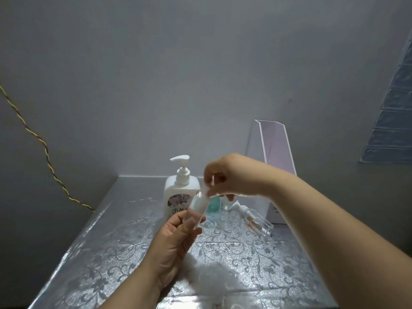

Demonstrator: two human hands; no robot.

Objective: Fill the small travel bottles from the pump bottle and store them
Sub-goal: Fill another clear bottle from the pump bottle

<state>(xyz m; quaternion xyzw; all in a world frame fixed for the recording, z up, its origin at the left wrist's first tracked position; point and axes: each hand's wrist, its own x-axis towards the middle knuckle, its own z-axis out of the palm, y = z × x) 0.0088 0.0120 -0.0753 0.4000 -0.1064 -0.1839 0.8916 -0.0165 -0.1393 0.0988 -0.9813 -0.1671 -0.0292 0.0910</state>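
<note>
My left hand (176, 239) grips a small clear travel bottle (197, 208), tilted with its open neck up and to the right. Just above that neck my right hand (225, 175) pinches the bottle's white cap or spray top (210, 186). Behind them the white pump bottle (181, 186) stands upright on the table, its nozzle pointing left. A small bottle with blue-green liquid (214, 205) stands behind the held bottle, partly hidden. Another clear spray bottle (258, 224) lies on its side at the right.
The table (111, 253) has a shiny silver floral cover and meets a grey wall at the back. A white and pink open box (276, 152) stands at the back right. A yellow twisted cable (44, 152) runs down the left wall. Small white items lie at the front edge.
</note>
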